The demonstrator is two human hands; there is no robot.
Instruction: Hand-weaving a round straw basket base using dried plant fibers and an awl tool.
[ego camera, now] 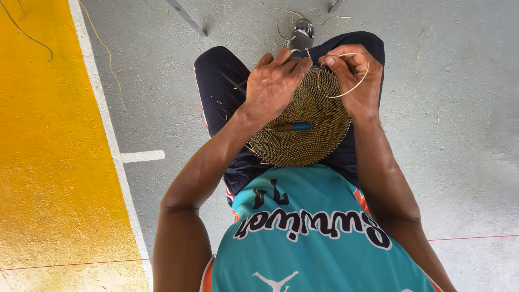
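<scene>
The woven disc (pixel 303 130) is resting on the lap. Left hand (pixel 273 86) is gripping its far rim, fingers pressed together; right hand (pixel 357 81) is pinching a looping strand (pixel 354 86). A tool (pixel 292 127) is lying on the disc.

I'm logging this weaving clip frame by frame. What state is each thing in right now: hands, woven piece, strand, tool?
Left hand: closed on the far rim of the woven disc, fingers bent.
Right hand: pinching the pale strand at the rim.
Woven disc: flat, round, unfinished at the rim, resting on the lap.
Pale strand: loose, curved in a loop.
Blue-handled tool: lying idle on the disc, unheld.
</scene>
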